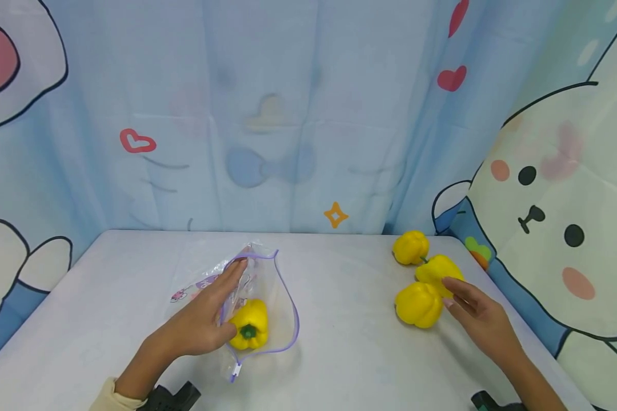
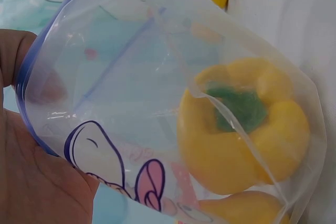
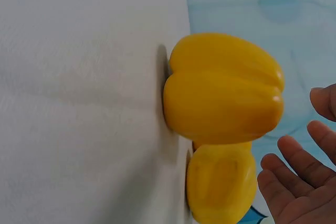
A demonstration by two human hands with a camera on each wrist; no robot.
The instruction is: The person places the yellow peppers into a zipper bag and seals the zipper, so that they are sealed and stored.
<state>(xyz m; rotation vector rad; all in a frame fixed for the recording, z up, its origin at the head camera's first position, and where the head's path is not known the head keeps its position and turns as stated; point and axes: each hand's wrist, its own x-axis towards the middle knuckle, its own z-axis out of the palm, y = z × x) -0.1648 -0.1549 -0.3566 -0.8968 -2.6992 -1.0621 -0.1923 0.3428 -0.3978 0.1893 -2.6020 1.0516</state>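
My left hand (image 1: pixel 197 322) grips the left rim of a clear zip bag (image 1: pixel 297 325) with a purple seal and printed cartoon figures. The bag's mouth faces me, spread wide. Inside sits a yellow bell pepper (image 1: pixel 258 321) with a green stem; the left wrist view shows part of a second yellow pepper (image 2: pixel 244 206) below it. My right hand (image 1: pixel 480 322) is beside a cluster of three yellow peppers on the right, fingers spread and holding nothing. They are a near pepper (image 1: pixel 418 305), a middle pepper (image 1: pixel 437 274) and a far pepper (image 1: pixel 410 247).
A white table (image 1: pixel 349 354) carries everything. Behind it and along the right side hangs a light blue curtain (image 1: pixel 308 114) with cartoon animals and hearts. Dark wrist devices (image 1: pixel 172 398) show at the lower edge.
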